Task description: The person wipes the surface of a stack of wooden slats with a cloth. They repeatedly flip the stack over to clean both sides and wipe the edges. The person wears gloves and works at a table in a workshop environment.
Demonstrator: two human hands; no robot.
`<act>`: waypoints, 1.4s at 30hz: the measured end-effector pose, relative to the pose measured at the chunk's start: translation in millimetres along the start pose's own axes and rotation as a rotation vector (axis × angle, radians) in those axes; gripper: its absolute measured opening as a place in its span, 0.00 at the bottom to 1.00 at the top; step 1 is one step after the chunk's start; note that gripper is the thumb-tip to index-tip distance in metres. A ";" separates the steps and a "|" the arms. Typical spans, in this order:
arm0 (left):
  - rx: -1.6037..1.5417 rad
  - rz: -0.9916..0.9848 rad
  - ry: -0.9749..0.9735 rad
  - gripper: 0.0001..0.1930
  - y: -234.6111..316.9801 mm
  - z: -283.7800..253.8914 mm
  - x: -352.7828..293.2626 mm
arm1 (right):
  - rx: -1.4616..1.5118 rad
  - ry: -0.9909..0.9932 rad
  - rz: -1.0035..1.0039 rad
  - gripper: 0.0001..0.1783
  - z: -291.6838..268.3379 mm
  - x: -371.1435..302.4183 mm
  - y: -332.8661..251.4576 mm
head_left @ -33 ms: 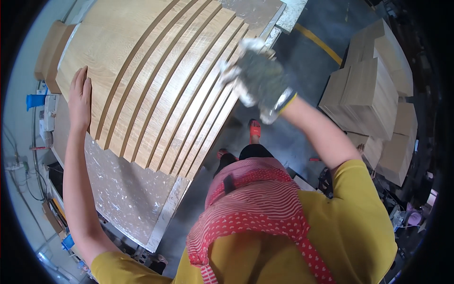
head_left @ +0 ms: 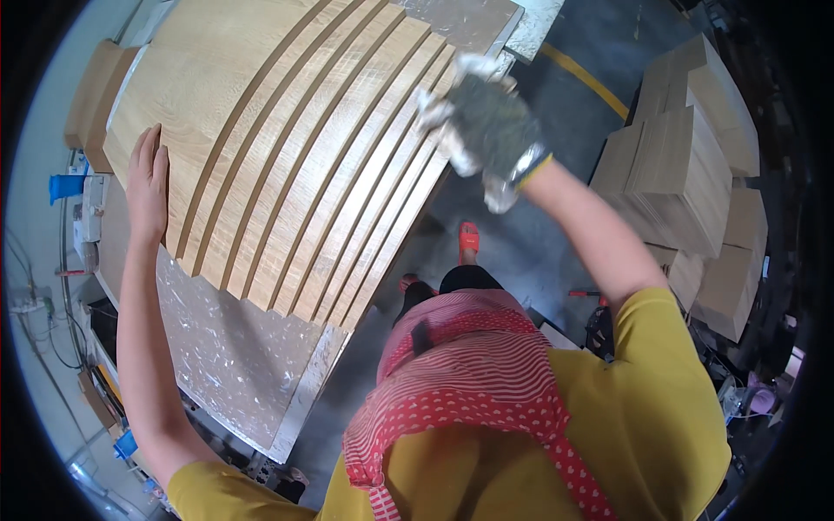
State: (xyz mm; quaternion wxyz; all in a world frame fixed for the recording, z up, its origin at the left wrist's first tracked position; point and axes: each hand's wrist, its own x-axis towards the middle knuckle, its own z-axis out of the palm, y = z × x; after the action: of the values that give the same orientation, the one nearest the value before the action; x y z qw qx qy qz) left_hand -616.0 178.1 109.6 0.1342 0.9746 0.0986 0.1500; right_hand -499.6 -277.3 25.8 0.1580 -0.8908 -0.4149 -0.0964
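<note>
Several light wood-grain boards point(head_left: 313, 165) lie overlapped like steps, their long edges stepping down toward the right. My bare left hand point(head_left: 148, 187) rests against the left end of the topmost board, fingers stretched out and close together. Over the right edge of the boards is my right hand point(head_left: 497, 126), in a dark grey-green glove with a yellow-edged cuff. It grips a crumpled white rag point(head_left: 437, 115), which sticks out around the fingers. Motion blurs this hand, so whether the rag touches the wood cannot be told.
The boards lie on a scuffed, paint-flecked worktable point(head_left: 234, 356). Stacked wood panels point(head_left: 665, 174) and a cardboard box point(head_left: 737, 260) stand at the right. A curved brown panel point(head_left: 91, 100) stands at the far left, near a blue bin point(head_left: 66, 186). Yellow tape point(head_left: 586, 80) marks the floor.
My gloved right hand has shifted slightly right and away from me with the rag. The left hand and the boards stay nearly where they were.
</note>
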 end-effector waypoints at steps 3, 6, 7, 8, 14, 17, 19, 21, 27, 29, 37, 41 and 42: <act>0.009 0.013 -0.014 0.22 5.2 5.0 4.6 | -0.267 0.056 0.257 0.13 3.1 12.2 97.0; 0.078 -0.028 0.008 0.22 7.4 -2.3 -2.5 | -0.073 -0.040 0.382 0.17 -48.7 20.7 83.9; 0.040 -0.016 0.007 0.22 6.7 3.8 -3.0 | -0.013 0.057 0.370 0.15 -49.8 4.8 76.2; 0.015 -0.011 0.009 0.22 7.8 2.9 -1.9 | 0.168 0.098 0.359 0.12 -40.3 -7.5 63.2; 0.051 -0.005 0.052 0.22 8.6 3.0 -2.5 | -0.114 -0.025 0.142 0.22 1.8 -29.1 -42.8; 0.034 0.034 0.065 0.22 3.2 2.1 -3.9 | 0.285 0.258 -0.190 0.11 20.8 -58.7 -120.6; 0.051 0.099 0.086 0.22 -6.6 10.9 3.8 | 0.275 0.046 -0.251 0.10 13.6 -68.4 -167.5; 0.064 0.153 0.110 0.23 -14.2 15.0 11.2 | 0.431 -0.348 -0.163 0.08 29.2 -72.3 -193.0; 0.037 0.130 0.079 0.23 -16.7 6.8 3.9 | 0.506 -0.111 0.109 0.12 3.6 -54.3 -103.0; 0.055 0.132 0.085 0.23 -18.8 10.5 4.4 | 0.048 -0.088 0.036 0.13 5.5 -63.1 -132.5; 0.085 0.093 0.123 0.24 -10.2 16.9 11.1 | 0.459 -0.197 -0.158 0.13 -26.1 -63.5 -198.4; 0.052 0.056 0.110 0.23 -16.8 12.8 3.7 | 0.191 -0.094 -0.324 0.12 -12.1 -38.1 -205.6; 0.053 0.058 0.109 0.23 -13.4 13.0 3.5 | 0.083 -0.186 -0.355 0.12 6.8 -37.5 -204.5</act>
State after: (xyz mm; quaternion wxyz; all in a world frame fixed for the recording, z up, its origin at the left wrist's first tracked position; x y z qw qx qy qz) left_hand -610.6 188.5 94.7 0.0983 0.9706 0.0813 0.2040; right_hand -680.7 -177.5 49.3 0.1364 -0.8014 -0.5820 -0.0229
